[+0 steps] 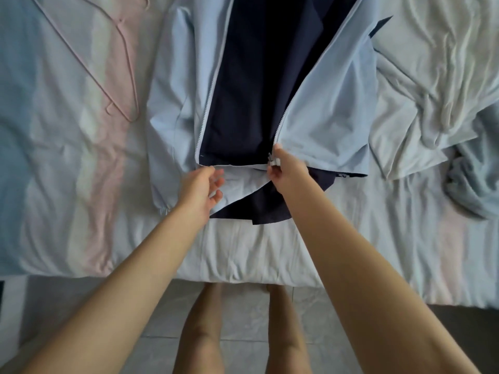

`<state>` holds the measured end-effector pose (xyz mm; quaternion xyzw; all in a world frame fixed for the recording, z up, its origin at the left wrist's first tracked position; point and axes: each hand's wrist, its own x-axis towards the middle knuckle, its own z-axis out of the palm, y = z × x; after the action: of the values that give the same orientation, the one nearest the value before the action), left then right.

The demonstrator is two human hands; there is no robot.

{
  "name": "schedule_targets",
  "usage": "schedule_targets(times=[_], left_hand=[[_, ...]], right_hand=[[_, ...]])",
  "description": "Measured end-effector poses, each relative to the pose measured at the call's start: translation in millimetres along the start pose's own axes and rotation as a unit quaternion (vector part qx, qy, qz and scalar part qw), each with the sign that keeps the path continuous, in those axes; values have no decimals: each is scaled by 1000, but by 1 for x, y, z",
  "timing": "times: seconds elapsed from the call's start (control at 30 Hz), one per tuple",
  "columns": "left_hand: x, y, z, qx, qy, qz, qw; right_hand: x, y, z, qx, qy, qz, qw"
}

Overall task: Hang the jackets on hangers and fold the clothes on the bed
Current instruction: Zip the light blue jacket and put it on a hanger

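A light blue jacket (332, 114) with a dark navy lining (251, 85) lies unzipped and spread open on the bed, its hem towards me. My right hand (286, 168) pinches the zipper slider at the bottom of the jacket's right front panel. My left hand (201, 187) hovers at the hem of the left front panel, fingers loosely curled and holding nothing. A thin pink wire hanger (127, 76) lies flat on the bed to the left of the jacket.
The bed sheet (67, 184) is pastel striped and wrinkled. A crumpled pale garment (421, 85) lies to the right of the jacket, with a blue-grey cloth (475, 179) at the right edge. The tiled floor (151, 314) and my legs show below the bed's edge.
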<state>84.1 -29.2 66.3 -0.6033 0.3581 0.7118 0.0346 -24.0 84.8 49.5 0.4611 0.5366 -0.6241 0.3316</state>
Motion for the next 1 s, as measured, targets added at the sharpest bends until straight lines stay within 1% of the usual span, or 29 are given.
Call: schedule_targets(times=[0.1, 0.17, 0.2, 0.33, 0.43, 0.57, 0.67, 0.77, 0.83, 0.87, 0.9, 0.93, 1.0], left_hand=[[-19, -7, 0, 57, -4, 24, 998], [-34, -17, -1, 91, -17, 56, 994], [-42, -23, -2, 110, -30, 70, 991], [-67, -45, 5, 165, -84, 101, 978], [-77, -53, 18, 181, -111, 130, 968], [-72, -48, 51, 148, -119, 177, 966], [-62, -38, 82, 172, -133, 195, 956], [-48, -30, 95, 184, -117, 192, 957], [-41, -27, 94, 191, -109, 191, 957], [-41, -28, 92, 198, -110, 210, 951], [-40, -29, 90, 215, -110, 251, 937], [-40, -31, 87, 248, -108, 312, 911], [-40, -39, 82, 328, -97, 434, 834]], right_hand=[[-18, 8, -28, 99, -82, -25, 991], [-24, 9, -51, 153, -111, -24, 982], [-26, 7, -60, 158, -124, -26, 979], [-32, 3, -81, 92, -176, -47, 979], [-37, 2, -87, 77, -203, -48, 975], [-39, 3, -91, 69, -222, -55, 971], [-40, 4, -91, 56, -241, -66, 967], [-42, 4, -91, 58, -237, -71, 967], [-41, 3, -92, 35, -228, -83, 970], [-41, 1, -92, 22, -219, -88, 972], [-40, 0, -92, 12, -206, -91, 974], [-41, 0, -91, 6, -192, -91, 977], [-45, 0, -89, -3, -163, -92, 982]])
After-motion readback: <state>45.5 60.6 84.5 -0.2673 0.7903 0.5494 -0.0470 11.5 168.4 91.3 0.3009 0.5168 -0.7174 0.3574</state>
